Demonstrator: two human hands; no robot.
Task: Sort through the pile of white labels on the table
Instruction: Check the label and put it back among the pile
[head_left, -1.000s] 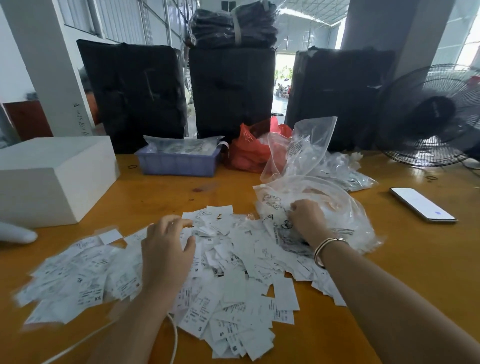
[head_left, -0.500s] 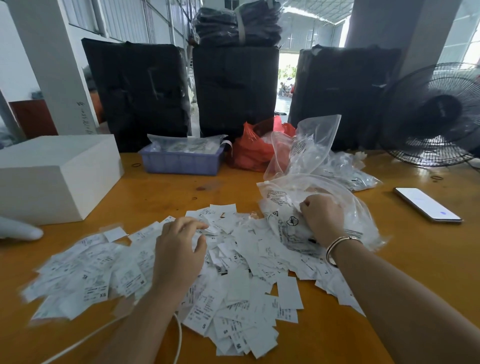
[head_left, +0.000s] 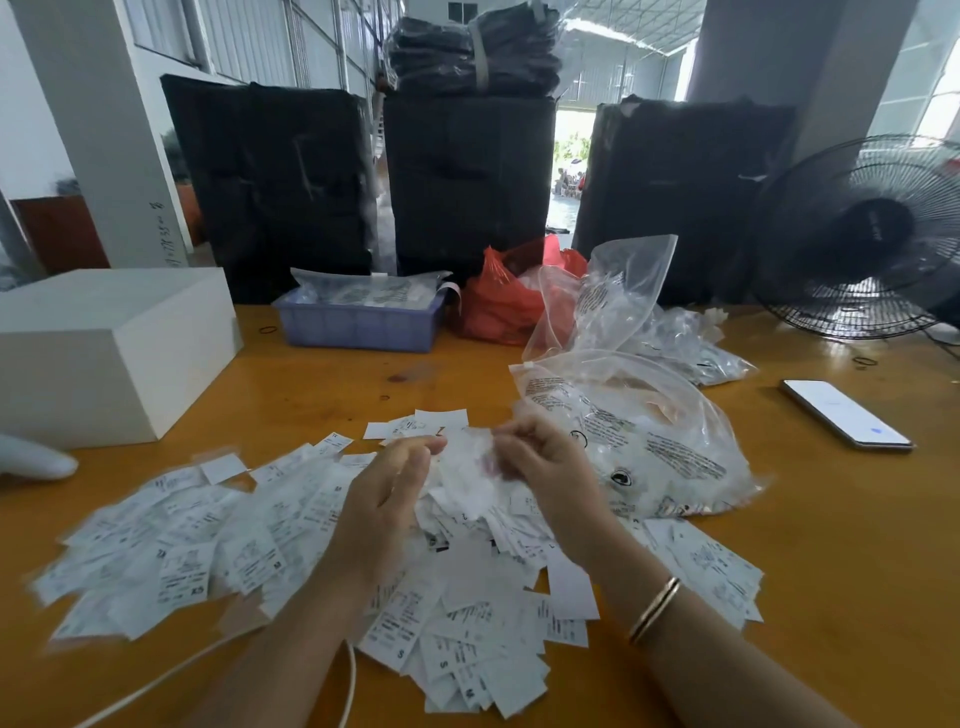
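Observation:
A wide pile of white labels (head_left: 218, 545) with black print lies spread over the orange wooden table (head_left: 857, 545). Both hands are raised a little above the pile's middle. My left hand (head_left: 384, 499) and my right hand (head_left: 540, 467) face each other, fingers curled, and together hold a blurred bunch of labels (head_left: 467, 467) between them. A gold bangle sits on my right wrist. A clear plastic bag (head_left: 670, 447) with black print lies just right of my right hand.
A white box (head_left: 104, 348) stands at the left. At the back are a blue basket (head_left: 358, 322), a red bag (head_left: 498, 301) and more clear bags (head_left: 691, 343). A phone (head_left: 847, 413) lies at the right, a black fan (head_left: 862, 239) behind it. A white cable (head_left: 348, 686) runs near my left arm.
My right hand left the clear bag and moved left. My left hand rose from the pile. Both now hold a bunch of labels between them.

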